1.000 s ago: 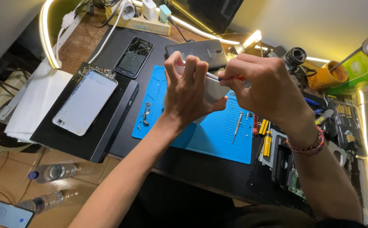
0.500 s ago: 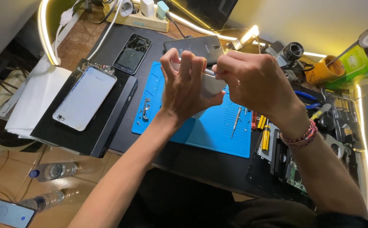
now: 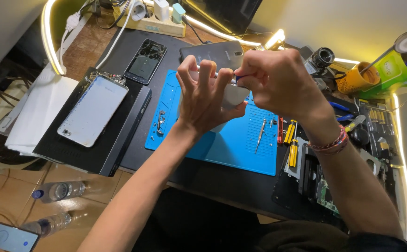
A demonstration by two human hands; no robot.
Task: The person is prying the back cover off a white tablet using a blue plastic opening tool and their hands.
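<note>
The left hand (image 3: pixel 203 100) is clawed, fingers spread and bent, gripping a pale phone-sized device (image 3: pixel 233 95) from its near side and holding it raised over the blue repair mat (image 3: pixel 222 140); the right hand (image 3: pixel 278 84) is closed in a pinch at the device's upper edge, and a sliver of blue at its fingertips may be a pick or small tool, though too little shows to be sure; judging by this, the work is mid-way: small screws and bits (image 3: pixel 159 123) already lie loose on the mat at 9 o'clock of the hands, and a slim metal screwdriver (image 3: pixel 261 133) rests on the mat at 5 o'clock, so fasteners seem out, while the device itself looks still in one piece, its opening not yet finished; whether any seam has parted is hidden by the fingers; the counter (image 3: pixel 212 175) is dark and crowded: a white phone (image 3: pixel 93 109) lies face up on a black box at 9 o'clock, a cracked dark phone (image 3: pixel 146 60) at 10 o'clock, a grey tablet back (image 3: pixel 212 53) at 12 o'clock, yellow-handled tools (image 3: pixel 290 133) at 3 o'clock, a power strip (image 3: pixel 149 21) along the far edge; a glowing light strip (image 3: pixel 49 42) rims the counter; on the tiled floor at 8 o'clock lie two plastic bottles (image 3: pixel 58 191) and another phone (image 3: pixel 9 238) with its screen lit.
</note>
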